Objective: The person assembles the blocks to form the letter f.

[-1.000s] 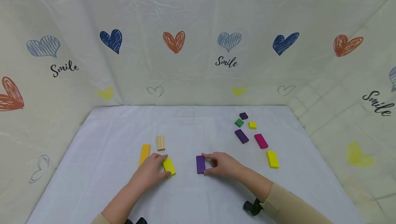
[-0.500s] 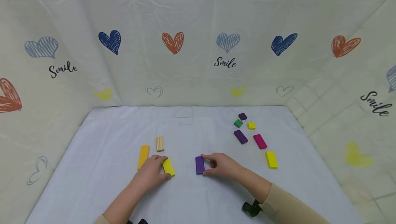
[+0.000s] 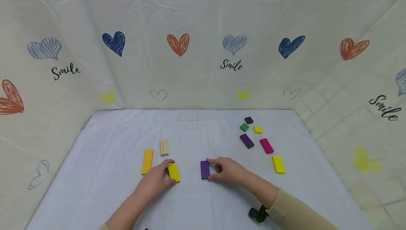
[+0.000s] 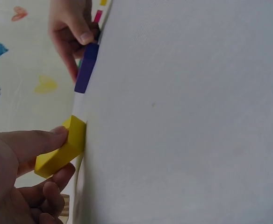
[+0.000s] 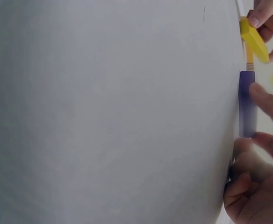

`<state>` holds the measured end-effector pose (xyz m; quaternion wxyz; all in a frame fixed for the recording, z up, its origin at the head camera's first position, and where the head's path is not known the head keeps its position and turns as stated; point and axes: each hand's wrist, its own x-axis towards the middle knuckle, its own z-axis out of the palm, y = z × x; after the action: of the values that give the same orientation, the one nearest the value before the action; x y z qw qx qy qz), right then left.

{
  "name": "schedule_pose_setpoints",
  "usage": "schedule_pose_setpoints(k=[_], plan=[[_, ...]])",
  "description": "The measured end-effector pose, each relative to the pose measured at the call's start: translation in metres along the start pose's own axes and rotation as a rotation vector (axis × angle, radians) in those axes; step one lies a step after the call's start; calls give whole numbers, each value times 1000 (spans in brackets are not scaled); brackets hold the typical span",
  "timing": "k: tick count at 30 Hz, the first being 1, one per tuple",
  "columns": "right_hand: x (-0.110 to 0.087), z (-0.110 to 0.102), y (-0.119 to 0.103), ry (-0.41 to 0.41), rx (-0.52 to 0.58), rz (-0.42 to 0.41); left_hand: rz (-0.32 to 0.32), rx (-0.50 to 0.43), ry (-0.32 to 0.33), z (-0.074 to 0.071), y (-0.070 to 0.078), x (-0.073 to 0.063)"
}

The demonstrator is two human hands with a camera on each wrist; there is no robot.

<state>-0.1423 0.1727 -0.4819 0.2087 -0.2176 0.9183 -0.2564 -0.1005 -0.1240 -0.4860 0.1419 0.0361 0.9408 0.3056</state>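
My left hand (image 3: 156, 180) pinches a yellow block (image 3: 173, 172) between thumb and fingertips, at its near and far ends. In the left wrist view that yellow block (image 4: 64, 149) is tilted between thumb and index finger. To its right, across a short gap, my right hand (image 3: 229, 170) pinches a purple block (image 3: 205, 170), thumb at the near end and index finger at the far end. The right wrist view shows the purple block (image 5: 247, 103) close up, with the other fingers curled below it.
Left of the yellow block lie an orange block (image 3: 147, 162) and a striped wooden piece (image 3: 164, 147). Back right sit another yellow block (image 3: 278, 164), a pink block (image 3: 266, 146), a second purple block (image 3: 247, 141), a green piece (image 3: 244, 127) and small yellow (image 3: 258, 129) and dark purple (image 3: 248, 120) pieces.
The left hand has shifted slightly, and its yellow block has turned a little straighter; more of the orange block shows. The right hand and purple block stay nearly in place.
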Motion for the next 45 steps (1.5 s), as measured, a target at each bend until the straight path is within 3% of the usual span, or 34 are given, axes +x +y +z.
schedule_pose_setpoints(k=[10, 19, 26, 38, 45], plan=[[-1, 0, 0, -1, 16, -3, -3, -187, 28, -1, -4, 3], [0, 1, 2, -7, 18, -6, -13, -230, 80, -1, 0, 14], [0, 0, 1, -12, 37, 24, -14, -225, 59, -4, 12, 33], [-1, 3, 3, -4, 29, 10, 82, -211, 37, 7, 33, 73], [-1, 3, 3, 8, 19, 6, 135, -226, 13, 15, 45, 87]])
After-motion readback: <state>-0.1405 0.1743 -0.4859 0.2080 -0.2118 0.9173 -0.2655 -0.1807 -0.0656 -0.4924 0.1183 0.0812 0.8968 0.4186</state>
